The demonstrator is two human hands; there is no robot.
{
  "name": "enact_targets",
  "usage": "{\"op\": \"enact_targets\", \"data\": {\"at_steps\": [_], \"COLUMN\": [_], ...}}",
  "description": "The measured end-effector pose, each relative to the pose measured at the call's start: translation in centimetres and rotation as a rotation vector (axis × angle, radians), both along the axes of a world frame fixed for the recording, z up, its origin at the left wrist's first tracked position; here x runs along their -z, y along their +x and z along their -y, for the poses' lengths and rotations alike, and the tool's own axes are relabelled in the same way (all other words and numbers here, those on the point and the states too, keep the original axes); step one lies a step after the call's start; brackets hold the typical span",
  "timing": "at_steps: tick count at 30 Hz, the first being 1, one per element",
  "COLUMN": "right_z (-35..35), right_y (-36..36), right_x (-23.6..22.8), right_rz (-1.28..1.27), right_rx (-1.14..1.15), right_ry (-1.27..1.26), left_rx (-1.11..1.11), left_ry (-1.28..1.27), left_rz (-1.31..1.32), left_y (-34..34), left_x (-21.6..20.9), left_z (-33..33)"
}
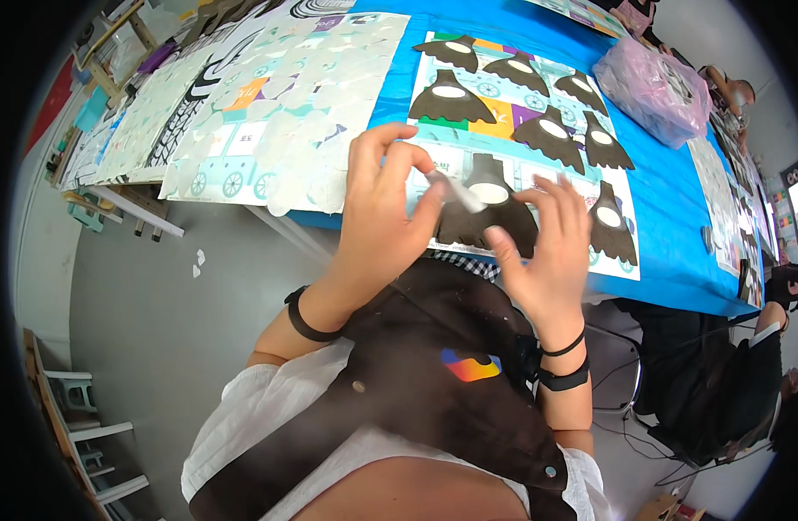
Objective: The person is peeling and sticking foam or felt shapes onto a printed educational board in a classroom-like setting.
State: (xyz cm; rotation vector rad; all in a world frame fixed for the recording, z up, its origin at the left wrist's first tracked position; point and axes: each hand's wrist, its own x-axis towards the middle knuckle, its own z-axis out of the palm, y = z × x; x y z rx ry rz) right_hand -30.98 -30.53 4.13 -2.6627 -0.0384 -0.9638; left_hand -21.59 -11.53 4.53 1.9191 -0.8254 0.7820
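My left hand [383,195] pinches a small white strip [462,194], perhaps paper, between thumb and fingers; the strip is slightly blurred. Facing it, my right hand [548,247] holds nothing that I can see, its thumb and fingers apart. Beneath both hands lies a dark brown dress-shaped cutout [470,227] with a white oval on it, partly hidden by them. Several similar cutouts [451,97] lie in rows on a colourful printed sheet [620,262]. Another such cutout [611,233] is just right of my right hand.
A blue cover [650,187] drapes the table. At its back right sits a pink plastic bag [655,91]. Sheets covered with pale round pieces [303,130] spread over the left side. White stools [99,430] stand at lower left, and another person [763,339] sits at right.
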Motion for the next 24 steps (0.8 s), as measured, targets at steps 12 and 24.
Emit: {"op": "enact_targets", "data": {"at_steps": [12, 24], "right_z": [-0.4, 0.2], "right_y": [0.8, 0.5], "right_x": [-0.9, 0.4], "right_rz": [0.102, 0.089], "right_rx": [-0.144, -0.072], "right_ry": [0.072, 0.020], "left_rx": [0.369, 0.243], "left_ry": [0.078, -0.143], "left_rz": [-0.359, -0.450], "left_y": [-0.8, -1.4], "left_x": [-0.9, 2.3], "left_z": [0.6, 1.5]}}
